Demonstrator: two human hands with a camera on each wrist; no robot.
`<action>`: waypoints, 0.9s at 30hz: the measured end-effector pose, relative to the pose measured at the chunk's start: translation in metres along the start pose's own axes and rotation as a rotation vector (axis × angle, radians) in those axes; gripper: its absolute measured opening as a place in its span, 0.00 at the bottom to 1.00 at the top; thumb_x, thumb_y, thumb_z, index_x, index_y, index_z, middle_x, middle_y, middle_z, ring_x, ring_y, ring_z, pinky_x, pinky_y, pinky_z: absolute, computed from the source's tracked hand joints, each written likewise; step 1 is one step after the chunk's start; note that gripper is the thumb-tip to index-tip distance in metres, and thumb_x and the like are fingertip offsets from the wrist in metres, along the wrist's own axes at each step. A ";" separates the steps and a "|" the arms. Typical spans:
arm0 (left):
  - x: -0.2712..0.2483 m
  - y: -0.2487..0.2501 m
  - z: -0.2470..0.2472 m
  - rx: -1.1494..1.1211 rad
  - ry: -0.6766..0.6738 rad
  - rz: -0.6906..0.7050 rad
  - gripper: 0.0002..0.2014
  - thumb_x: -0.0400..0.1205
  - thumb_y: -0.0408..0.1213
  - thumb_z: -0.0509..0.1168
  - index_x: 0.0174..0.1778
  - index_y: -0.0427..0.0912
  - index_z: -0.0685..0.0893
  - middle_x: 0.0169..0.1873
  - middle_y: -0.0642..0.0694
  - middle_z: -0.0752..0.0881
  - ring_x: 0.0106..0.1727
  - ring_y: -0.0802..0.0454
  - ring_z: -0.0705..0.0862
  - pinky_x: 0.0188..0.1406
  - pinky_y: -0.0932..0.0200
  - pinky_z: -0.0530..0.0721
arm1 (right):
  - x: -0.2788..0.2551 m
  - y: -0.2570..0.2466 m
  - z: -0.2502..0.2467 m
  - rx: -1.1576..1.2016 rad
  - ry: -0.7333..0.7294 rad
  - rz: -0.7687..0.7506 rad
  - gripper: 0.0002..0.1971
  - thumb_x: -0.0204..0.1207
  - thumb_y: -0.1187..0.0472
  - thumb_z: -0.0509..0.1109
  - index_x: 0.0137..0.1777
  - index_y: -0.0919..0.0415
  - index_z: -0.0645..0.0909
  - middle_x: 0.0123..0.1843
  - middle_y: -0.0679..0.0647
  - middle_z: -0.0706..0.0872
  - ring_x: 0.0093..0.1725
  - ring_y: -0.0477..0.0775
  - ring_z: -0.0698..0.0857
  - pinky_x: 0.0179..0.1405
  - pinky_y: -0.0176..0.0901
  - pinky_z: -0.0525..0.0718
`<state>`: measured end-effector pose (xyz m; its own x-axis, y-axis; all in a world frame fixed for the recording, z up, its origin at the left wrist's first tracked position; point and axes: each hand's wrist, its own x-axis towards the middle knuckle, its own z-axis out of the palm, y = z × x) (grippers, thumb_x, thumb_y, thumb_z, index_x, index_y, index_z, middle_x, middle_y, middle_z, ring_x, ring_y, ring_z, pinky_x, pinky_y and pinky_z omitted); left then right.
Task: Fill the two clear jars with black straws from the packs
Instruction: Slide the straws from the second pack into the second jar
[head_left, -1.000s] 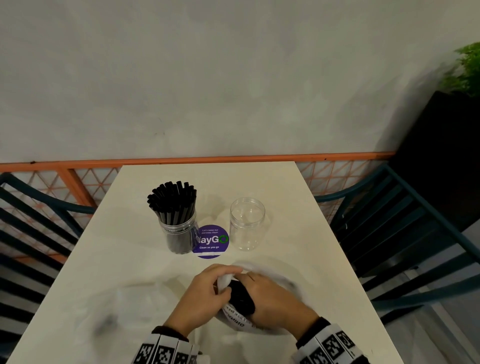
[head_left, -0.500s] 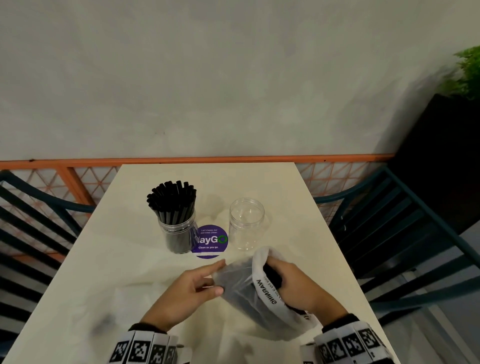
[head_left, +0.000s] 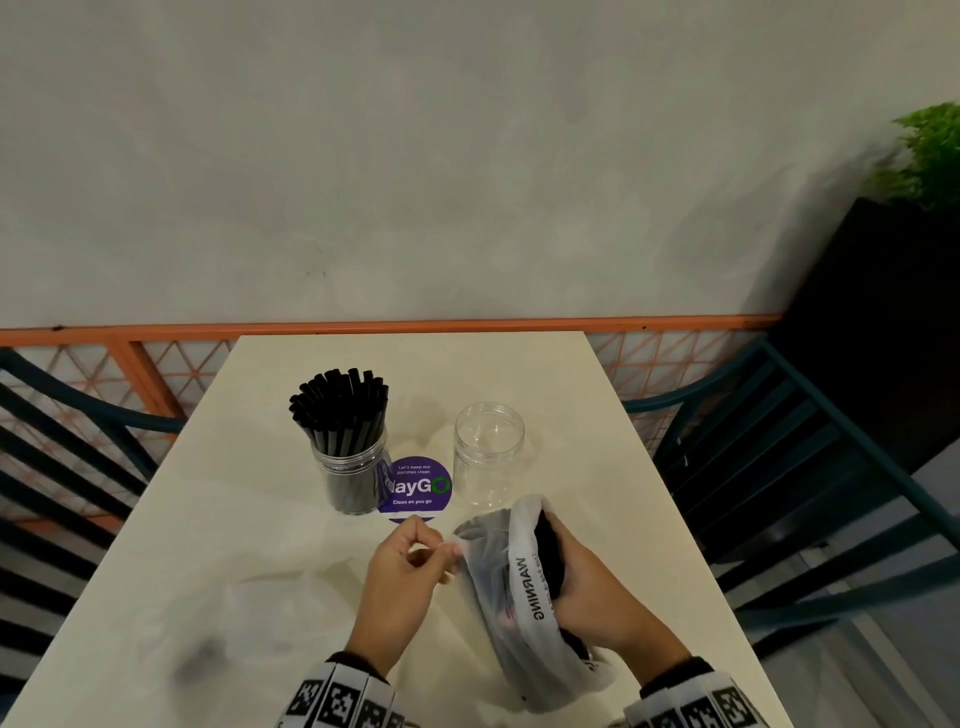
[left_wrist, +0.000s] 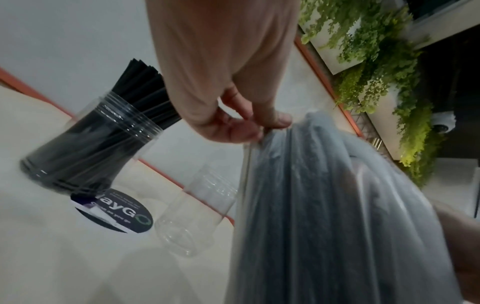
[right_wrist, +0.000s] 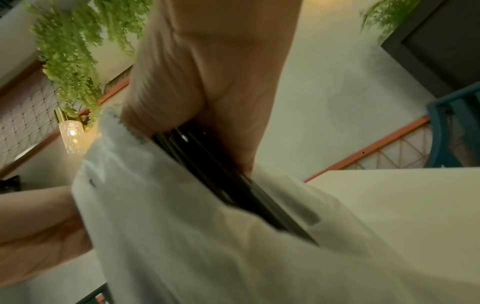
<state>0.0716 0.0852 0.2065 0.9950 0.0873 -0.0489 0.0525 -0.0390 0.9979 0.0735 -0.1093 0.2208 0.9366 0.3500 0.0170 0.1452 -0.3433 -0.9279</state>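
A clear jar (head_left: 352, 478) packed with black straws (head_left: 340, 410) stands at the table's middle left. Right of it stands an empty clear jar (head_left: 488, 452). Near the front edge lies a plastic straw pack (head_left: 514, 608) with a white WARNING band, its open mouth toward the jars. My left hand (head_left: 400, 577) pinches the left rim of the pack's mouth (left_wrist: 259, 133). My right hand (head_left: 592, 587) is inside the mouth, gripping a bundle of black straws (right_wrist: 207, 164). Its fingers are hidden by the plastic.
A round purple sticker (head_left: 414, 486) lies between the jars. An empty clear bag (head_left: 218, 618) lies flat at front left. Dark chairs (head_left: 789, 467) flank the table on both sides. An orange rail (head_left: 415, 326) runs behind it.
My left hand went from covering the pack to pinching its left rim and pulling the mouth open. My right hand went into the mouth and took hold of the straws.
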 end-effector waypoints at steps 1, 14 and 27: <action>-0.001 0.002 0.002 -0.014 -0.037 -0.013 0.09 0.77 0.28 0.66 0.32 0.35 0.75 0.22 0.52 0.84 0.27 0.56 0.81 0.32 0.67 0.81 | 0.000 0.002 0.003 0.020 0.029 0.002 0.36 0.62 0.57 0.80 0.69 0.56 0.68 0.52 0.32 0.84 0.57 0.41 0.84 0.59 0.38 0.82; 0.000 0.005 -0.006 -0.131 -0.168 -0.070 0.04 0.80 0.25 0.61 0.39 0.31 0.75 0.46 0.42 0.85 0.42 0.55 0.88 0.44 0.62 0.87 | -0.004 0.021 -0.002 0.234 0.208 0.071 0.13 0.63 0.62 0.75 0.48 0.56 0.82 0.40 0.42 0.90 0.43 0.38 0.87 0.42 0.30 0.82; -0.003 0.002 -0.003 -0.206 -0.437 -0.056 0.24 0.70 0.24 0.69 0.62 0.46 0.82 0.60 0.49 0.86 0.58 0.56 0.85 0.54 0.64 0.83 | 0.001 0.004 0.006 0.205 0.191 -0.022 0.29 0.55 0.51 0.80 0.56 0.52 0.75 0.49 0.36 0.88 0.50 0.39 0.87 0.48 0.31 0.82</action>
<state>0.0685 0.0879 0.2091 0.9362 -0.3440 -0.0724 0.1327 0.1551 0.9789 0.0732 -0.1049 0.2144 0.9799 0.1781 0.0896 0.1166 -0.1475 -0.9822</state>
